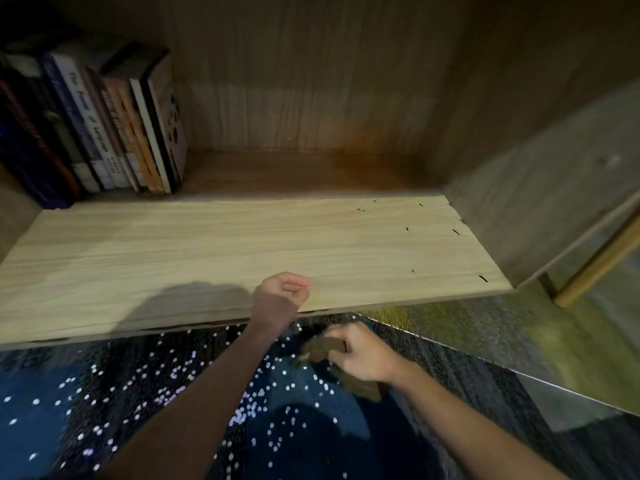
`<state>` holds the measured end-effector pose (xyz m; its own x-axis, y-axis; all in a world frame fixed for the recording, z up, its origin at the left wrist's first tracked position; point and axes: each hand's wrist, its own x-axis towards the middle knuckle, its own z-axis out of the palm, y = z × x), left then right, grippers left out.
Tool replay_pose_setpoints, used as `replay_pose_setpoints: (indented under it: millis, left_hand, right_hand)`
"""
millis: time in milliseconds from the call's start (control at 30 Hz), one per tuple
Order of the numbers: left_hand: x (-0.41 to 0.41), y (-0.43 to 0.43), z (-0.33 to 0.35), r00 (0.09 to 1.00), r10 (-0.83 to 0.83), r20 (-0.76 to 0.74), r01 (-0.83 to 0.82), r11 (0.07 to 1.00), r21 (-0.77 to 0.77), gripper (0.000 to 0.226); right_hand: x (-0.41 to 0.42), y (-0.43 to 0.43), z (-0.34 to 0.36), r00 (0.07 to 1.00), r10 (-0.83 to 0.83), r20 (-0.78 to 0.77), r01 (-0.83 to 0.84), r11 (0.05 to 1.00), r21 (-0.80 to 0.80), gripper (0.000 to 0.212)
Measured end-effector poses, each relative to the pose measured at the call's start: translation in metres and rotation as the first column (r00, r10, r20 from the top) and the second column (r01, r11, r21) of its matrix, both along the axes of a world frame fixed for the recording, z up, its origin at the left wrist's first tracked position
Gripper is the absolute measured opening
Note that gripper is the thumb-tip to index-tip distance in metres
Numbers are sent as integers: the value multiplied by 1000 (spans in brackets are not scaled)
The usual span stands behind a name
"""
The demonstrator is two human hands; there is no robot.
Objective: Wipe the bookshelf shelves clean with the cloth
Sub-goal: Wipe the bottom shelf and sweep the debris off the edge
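Observation:
A light wooden shelf board [214, 244] fills the middle of the head view, inside a bookshelf compartment. Small dark specks [455, 232] lie on its right part. My left hand [282, 294] hovers over the shelf's front edge with its fingers curled into a fist, holding nothing. Just below the front edge, to the right, my right hand [362, 353] grips a crumpled olive-brown cloth [360, 384]. The cloth bunches under the palm and hangs toward my wrist.
A row of upright books [114, 133] stands at the shelf's back left. The compartment's right wall [519, 202] closes off the right side. Below the shelf lies dark sparkly fabric [173, 393], with carpet [485, 327] to the right.

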<state>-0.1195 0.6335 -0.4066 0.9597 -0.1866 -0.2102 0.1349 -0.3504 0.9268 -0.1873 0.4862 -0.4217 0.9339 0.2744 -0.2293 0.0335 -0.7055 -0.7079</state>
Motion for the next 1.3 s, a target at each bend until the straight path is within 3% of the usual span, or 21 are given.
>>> replay_pose_setpoints:
  millis: [67, 133, 233, 333, 467, 600, 733, 833, 900, 1033, 1200, 1233, 1300]
  left_hand:
    - [0, -7, 6, 1000, 3, 20, -5, 996, 89, 15]
    - [0, -14, 7, 999, -6, 46, -3, 979, 202, 31]
    - [0, -28, 10, 992, -76, 105, 56, 982, 181, 16]
    - [3, -39, 1, 962, -231, 145, 195, 955, 224, 43]
    - [15, -50, -10, 934, -306, 187, 220, 901, 375, 36]
    - [24, -62, -7, 932, -330, 147, 214, 833, 509, 42]
    - [25, -79, -2, 931, -361, 47, 270, 769, 579, 54]
    - [28, -88, -8, 954, -300, 16, 243, 800, 548, 61]
    - [28, -87, -13, 965, -260, 37, 209, 845, 493, 64]
    - [29, -78, -13, 974, -207, 92, 174, 943, 286, 57]
    - [35, -82, -18, 984, -94, 151, 38, 939, 341, 47]
    - [34, -83, -22, 981, -96, 167, 28, 929, 368, 47]
    - [30, -85, -32, 970, -134, 202, 37, 905, 423, 47]
  right_hand:
    - [-4, -12, 12, 984, -171, 50, 168, 984, 56, 26]
    - [-9, -20, 22, 989, -137, 64, 138, 990, -5, 26]
    - [-17, -42, 30, 956, -238, 174, 250, 967, -51, 28]
    - [-15, -69, 38, 921, -301, 248, 343, 928, -147, 29]
    - [5, -102, 42, 834, -449, 320, 522, 831, -194, 31]
    - [33, -116, 35, 771, -535, 345, 612, 771, -174, 32]
    - [47, -131, 21, 642, -689, 337, 746, 663, -66, 31]
    - [54, -148, 0, 600, -707, 374, 789, 600, -131, 30]
    - [60, -141, -11, 614, -666, 423, 773, 615, -154, 30]
    - [71, -105, -13, 755, -520, 399, 602, 791, -107, 34]
    - [36, -83, -19, 898, -149, 413, 232, 960, -157, 44]
    - [34, -92, -18, 907, -143, 397, 233, 954, -189, 44]
    - [40, -120, -14, 874, -318, 368, 411, 888, -207, 45]
